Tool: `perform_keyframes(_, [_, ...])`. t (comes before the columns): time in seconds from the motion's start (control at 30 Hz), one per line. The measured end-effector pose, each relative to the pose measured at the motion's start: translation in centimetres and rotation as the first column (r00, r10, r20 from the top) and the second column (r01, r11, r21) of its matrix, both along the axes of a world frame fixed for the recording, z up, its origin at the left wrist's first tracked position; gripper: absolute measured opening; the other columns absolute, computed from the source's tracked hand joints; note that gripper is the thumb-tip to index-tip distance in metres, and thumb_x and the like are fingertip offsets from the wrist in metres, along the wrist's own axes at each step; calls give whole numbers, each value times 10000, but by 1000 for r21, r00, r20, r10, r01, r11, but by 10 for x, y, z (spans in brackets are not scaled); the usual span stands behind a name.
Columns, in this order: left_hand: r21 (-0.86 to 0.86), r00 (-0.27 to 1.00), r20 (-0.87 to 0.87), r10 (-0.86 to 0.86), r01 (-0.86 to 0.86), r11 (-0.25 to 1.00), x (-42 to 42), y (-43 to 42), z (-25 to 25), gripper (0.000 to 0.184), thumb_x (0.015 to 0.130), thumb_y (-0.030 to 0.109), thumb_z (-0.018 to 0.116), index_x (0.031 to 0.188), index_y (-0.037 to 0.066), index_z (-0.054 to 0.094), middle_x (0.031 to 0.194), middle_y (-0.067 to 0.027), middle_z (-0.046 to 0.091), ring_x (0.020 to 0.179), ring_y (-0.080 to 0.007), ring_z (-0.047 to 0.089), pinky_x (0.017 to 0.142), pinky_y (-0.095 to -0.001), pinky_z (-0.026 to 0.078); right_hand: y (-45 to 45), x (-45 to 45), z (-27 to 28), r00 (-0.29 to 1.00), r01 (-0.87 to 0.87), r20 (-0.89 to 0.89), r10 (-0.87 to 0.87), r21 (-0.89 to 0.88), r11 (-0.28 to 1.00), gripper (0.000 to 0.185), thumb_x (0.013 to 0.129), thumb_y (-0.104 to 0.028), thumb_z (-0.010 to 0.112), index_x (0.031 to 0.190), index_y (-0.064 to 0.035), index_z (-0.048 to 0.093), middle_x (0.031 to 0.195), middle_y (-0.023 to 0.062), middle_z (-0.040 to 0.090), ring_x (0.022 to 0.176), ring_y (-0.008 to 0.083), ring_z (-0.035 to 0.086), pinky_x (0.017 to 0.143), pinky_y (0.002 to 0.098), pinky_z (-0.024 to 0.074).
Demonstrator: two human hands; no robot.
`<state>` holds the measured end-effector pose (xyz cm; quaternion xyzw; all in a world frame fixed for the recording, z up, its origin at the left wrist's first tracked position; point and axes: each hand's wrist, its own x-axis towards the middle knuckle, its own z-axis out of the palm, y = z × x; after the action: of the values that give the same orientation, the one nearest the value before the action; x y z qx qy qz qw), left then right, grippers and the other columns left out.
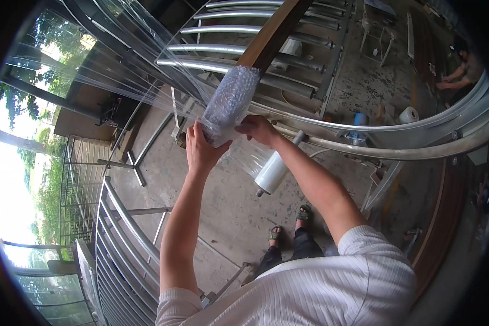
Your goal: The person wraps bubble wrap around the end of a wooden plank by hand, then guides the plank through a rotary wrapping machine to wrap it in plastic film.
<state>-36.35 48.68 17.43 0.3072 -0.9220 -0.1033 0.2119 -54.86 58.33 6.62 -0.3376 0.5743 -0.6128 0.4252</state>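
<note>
A brown wooden rail [270,33] slants down toward me, its near end covered in bubble wrap [231,100]. My left hand [202,152] cups the lower end of that wrapping, fingers along its left side and thumb underneath. On the right edge of the wrap, my right hand [258,130] has its fingers curled in, gripping the bubble wrap there. Below my right forearm hangs a roll of clear stretch film [271,173] on a bar, with a loose sheet of film running from it toward the wrap.
Curved metal railing [396,127] sweeps across the right, and barred metal railings [130,233] stand at lower left. Clear film strands [146,92] stretch at upper left. A white roll [408,115] lies beyond the curved rail. Another person [462,73] crouches at far right.
</note>
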Motion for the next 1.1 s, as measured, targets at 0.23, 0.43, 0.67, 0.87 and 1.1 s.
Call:
perform_keyframes(0.23, [-18,996,-65,57,-58,998,-8,4,-1,975,577,428,969,1347,56,501,1190,-181,597,1134,-395,587,957,-497,501,-10,7,0,975,173,152,-163,-52,984,443,1011,-441,646,1001,-4,718,800,71,711,646,131,667,588,293,532])
perform_keyframes(0.43, [-256,989,-146,13,-50,965,-12,-12,-34,830,630,574,919,1205,62,608,1030,-157,656,961,-382,651,807,-514,517,177,-4,-53,915,374,84,-395,188,908,290,1039,-313,649,1180,-60,664,951,13,716,810,98,663,701,281,527])
perform_keyframes(0.67, [-264,989,-147,33,-71,962,-4,-13,-42,991,616,724,853,1342,97,606,1196,-169,667,1124,-375,649,958,-496,516,699,300,-174,651,746,-688,-320,657,106,363,993,-349,639,1109,-12,713,1098,185,741,1009,325,721,858,415,556])
perform_keyframes(0.87, [-240,990,-86,110,-128,962,8,-7,-33,1002,608,782,805,1353,147,590,1240,-137,656,1181,-340,631,976,-490,502,804,682,-121,89,437,-511,-855,791,-427,183,998,-200,600,881,-77,667,617,40,565,464,172,553,370,345,377])
perform_keyframes(1.1, [-229,994,-62,91,-103,968,21,-7,-29,1020,642,792,775,1402,154,539,1267,-149,627,1174,-345,622,963,-501,496,615,730,-96,371,594,-161,-915,798,100,213,963,-262,653,864,-77,694,730,60,648,606,172,584,545,364,478])
